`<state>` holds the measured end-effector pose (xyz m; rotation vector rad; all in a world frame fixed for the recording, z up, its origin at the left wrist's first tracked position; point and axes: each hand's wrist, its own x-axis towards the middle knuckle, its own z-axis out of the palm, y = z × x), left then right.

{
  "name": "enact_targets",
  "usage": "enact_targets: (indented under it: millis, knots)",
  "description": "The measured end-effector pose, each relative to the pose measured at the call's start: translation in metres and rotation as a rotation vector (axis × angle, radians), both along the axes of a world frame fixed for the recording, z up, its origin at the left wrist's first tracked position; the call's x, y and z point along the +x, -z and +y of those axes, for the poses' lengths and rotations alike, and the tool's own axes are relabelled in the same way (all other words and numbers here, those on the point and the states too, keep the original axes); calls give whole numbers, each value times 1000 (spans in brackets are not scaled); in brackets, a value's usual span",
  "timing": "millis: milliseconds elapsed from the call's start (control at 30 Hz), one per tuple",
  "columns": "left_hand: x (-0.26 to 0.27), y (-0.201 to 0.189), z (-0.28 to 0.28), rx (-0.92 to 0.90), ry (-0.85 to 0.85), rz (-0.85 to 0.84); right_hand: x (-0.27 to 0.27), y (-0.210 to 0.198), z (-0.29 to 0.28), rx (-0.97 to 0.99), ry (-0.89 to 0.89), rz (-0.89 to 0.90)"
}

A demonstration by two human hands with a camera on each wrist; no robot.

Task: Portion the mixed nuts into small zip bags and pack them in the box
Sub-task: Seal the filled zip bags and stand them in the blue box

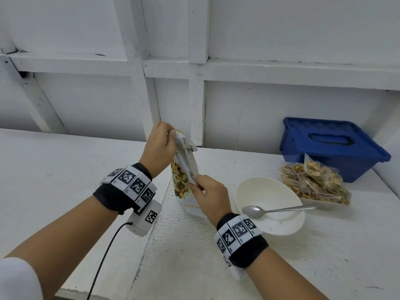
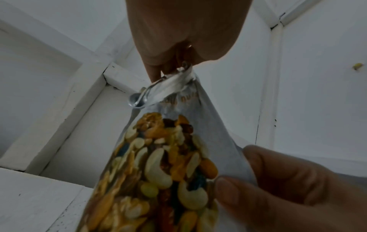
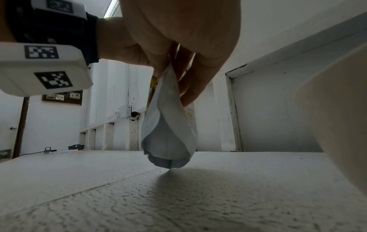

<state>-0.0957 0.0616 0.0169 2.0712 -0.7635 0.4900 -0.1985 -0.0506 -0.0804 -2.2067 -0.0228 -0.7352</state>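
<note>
Nut pouch (image 1: 186,180) is upright over the table (image 1: 65,169), between both hands, mid-frame in the head view. Its lower corner touches the table, seen from the right wrist (image 3: 168,163). A clear window on the front shows mixed nuts (image 2: 163,164): cashews, yellow and dark pieces.

Left hand (image 1: 159,148) is above the pouch, fingers curled, pinching the crumpled top edge (image 2: 174,81). Right hand (image 1: 211,198) is lower and nearer the person, thumb and fingers (image 2: 268,180) pinching the pouch's side edge at about window height. Neither hand is spread; both grip the pouch.

Right of the pouch, just beside the right hand: white bowl (image 1: 270,204) with a metal spoon (image 1: 275,210) lying across it, spoon bowl toward the person's side, handle out over the far-right rim. Beyond the bowl, a pile of filled zip bags (image 1: 313,182) in a shallow tray; the tray rim is only partly visible. Behind those, against the wall, a blue box (image 1: 333,146) with its lid on.

Table is white, rough and speckled, with a seam running diagonally under the pouch. Wall (image 1: 281,40) behind is white panelling with ledges and posts.

Both forearms reach forward from below, each with a black wrist strap carrying marker tiles; a cable (image 1: 104,256) hangs from the left wrist unit.
</note>
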Motion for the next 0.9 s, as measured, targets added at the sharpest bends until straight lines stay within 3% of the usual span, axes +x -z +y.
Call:
enact_targets:
  millis: [167, 267, 367, 433, 633, 800, 900]
  knots:
    - [3, -1, -2, 5, 60, 17, 2, 1, -12, 43, -17, 67]
    - [5, -4, 6, 154, 235, 10, 3, 1, -19, 123, -32, 192]
    - [9, -2, 17, 447, 322, 47, 2, 0, -26, 167, -36, 285]
    - [8, 4, 17, 576, 285, -47, 0, -4, -26, 170, -49, 320]
    - [0, 10, 13, 524, 265, -165, 1, -20, -27, 188, -20, 274]
    - [4, 6, 19, 666, 325, -399, 1, -14, -31, 232, 14, 267]
    - [6, -1, 22, 739, 310, -445, 1, -13, -32, 268, 45, 284]
